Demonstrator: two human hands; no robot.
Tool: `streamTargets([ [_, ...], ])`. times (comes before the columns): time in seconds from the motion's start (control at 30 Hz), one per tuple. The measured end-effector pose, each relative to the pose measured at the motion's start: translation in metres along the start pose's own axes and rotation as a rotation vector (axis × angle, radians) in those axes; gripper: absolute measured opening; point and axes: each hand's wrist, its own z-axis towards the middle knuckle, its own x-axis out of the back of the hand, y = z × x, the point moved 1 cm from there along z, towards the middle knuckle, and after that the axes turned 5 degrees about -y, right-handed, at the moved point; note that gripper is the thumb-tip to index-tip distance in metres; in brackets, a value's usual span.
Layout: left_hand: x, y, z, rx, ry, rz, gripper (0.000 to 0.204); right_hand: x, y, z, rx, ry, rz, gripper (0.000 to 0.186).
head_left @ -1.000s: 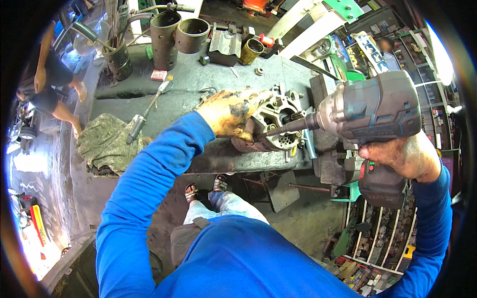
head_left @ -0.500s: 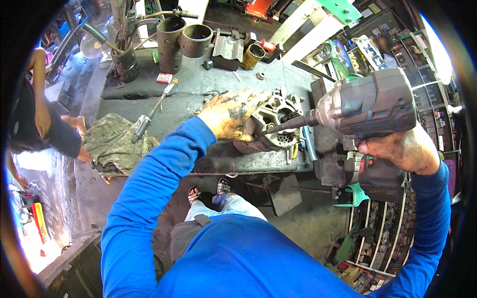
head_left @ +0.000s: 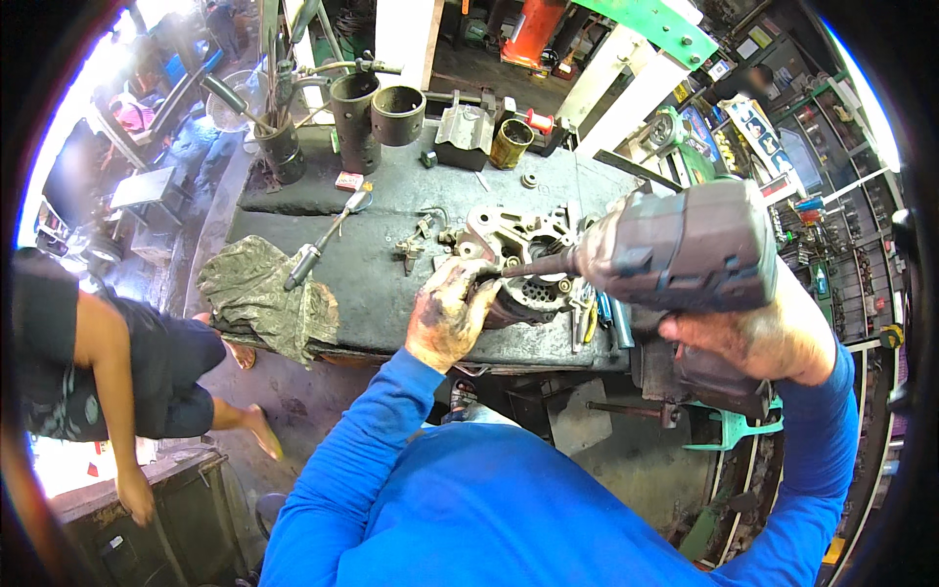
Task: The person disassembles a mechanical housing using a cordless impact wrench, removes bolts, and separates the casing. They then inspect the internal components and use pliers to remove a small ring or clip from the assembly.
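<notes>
Right hand (head_left: 736,338): closed round the grip of a black-and-grey power driver (head_left: 680,247). Left hand (head_left: 450,311): half curled at the tip of its long dark steel shaft (head_left: 546,265); whether it held anything could not be told. Silver cast-metal housing (head_left: 537,291): lay on the dark-grey workbench (head_left: 377,256).

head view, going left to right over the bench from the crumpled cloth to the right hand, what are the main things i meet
Crumpled grey-green cloth → dark-handled tool → left hand → cast-metal housing → cordless impact wrench → right hand
</notes>
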Motion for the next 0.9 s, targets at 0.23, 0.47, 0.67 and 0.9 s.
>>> streamTargets([
  [0.23,0.013,0.013,0.018,-0.132,0.075,0.148,0.019,0.000,-0.001,-0.013,0.065,0.125,0.117,0.050],
  [0.47,0.057,0.056,0.073,-0.159,0.044,0.173,0.018,-0.043,0.056,-0.077,-0.019,0.306,0.036,0.054],
  [0.67,0.047,0.092,0.096,-0.163,-0.013,-0.064,0.054,-0.153,0.108,-0.123,-0.240,0.716,0.904,0.081],
  [0.9,0.030,0.036,0.031,0.176,-0.142,0.269,0.022,-0.176,0.133,-0.169,0.088,0.889,1.262,0.075],
])
